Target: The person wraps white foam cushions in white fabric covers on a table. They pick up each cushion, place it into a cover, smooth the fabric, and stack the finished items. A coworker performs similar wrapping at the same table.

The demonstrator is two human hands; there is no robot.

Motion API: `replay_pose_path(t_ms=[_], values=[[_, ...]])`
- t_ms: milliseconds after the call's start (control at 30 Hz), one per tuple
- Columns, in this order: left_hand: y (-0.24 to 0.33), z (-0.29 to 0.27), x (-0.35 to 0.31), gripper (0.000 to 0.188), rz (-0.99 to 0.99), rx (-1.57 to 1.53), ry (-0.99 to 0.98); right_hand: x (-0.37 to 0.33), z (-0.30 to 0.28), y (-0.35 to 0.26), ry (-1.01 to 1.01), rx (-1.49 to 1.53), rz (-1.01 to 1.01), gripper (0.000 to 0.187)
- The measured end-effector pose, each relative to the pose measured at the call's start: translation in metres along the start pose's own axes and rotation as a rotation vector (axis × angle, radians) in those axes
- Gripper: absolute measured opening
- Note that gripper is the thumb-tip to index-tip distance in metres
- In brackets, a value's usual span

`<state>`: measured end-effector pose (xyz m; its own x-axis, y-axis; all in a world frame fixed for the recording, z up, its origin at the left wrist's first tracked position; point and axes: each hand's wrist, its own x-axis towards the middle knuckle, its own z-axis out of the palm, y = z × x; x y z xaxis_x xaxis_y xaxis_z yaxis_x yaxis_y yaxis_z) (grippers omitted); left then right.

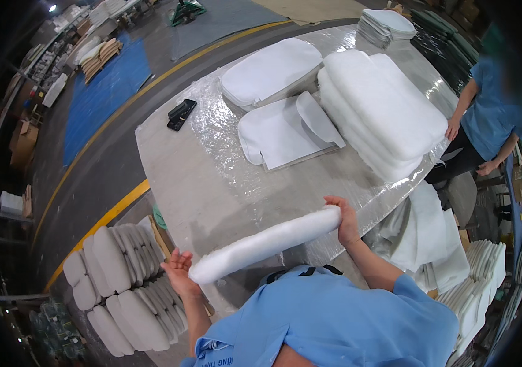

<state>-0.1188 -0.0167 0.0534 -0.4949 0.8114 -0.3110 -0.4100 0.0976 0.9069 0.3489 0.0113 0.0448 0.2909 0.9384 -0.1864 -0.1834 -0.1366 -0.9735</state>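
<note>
A thick white fluffy pad [267,243] stands on its long edge near the table's front, in front of my body. My left hand [180,272] supports its left end, palm against it and fingers spread outward. At the other end, my right hand [345,221] presses against the pad with its fingers curved over the tip. Together the two hands hold it between them. Beyond it lie flat white sheets [282,134], one with a folded-over flap. A stack of fluffy white pads [386,104] rises to their right, and a pile of smooth white oval pieces [270,70] sits behind.
Clear plastic film covers part of the table [175,165]. A black device [181,115] lies at its left. Grey pads [120,257] are stacked at lower left, white sheets [420,226] hang at right. A co-worker in blue [493,104] stands at the table's right edge.
</note>
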Motion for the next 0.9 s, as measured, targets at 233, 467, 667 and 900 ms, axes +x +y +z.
replay_pose_path(t_ms=[233, 467, 667, 900], values=[[-0.023, 0.006, -0.022, 0.085, -0.22, -0.044, -0.081, 0.016, -0.004, 0.007, -0.061, 0.178, 0.091, 0.083], [0.004, 0.04, 0.013, 0.086, -0.303, 0.103, 0.121, 0.058, 0.012, -0.021, 0.011, -0.211, 0.268, 0.082], [-0.012, 0.046, 0.013, 0.071, -0.294, 0.311, 0.073, 0.074, 0.006, -0.003, -0.093, -0.526, 0.162, 0.068], [-0.029, 0.042, -0.005, 0.072, -0.098, 0.672, 0.089, 0.129, 0.051, -0.012, -0.217, -0.904, -0.346, 0.054]])
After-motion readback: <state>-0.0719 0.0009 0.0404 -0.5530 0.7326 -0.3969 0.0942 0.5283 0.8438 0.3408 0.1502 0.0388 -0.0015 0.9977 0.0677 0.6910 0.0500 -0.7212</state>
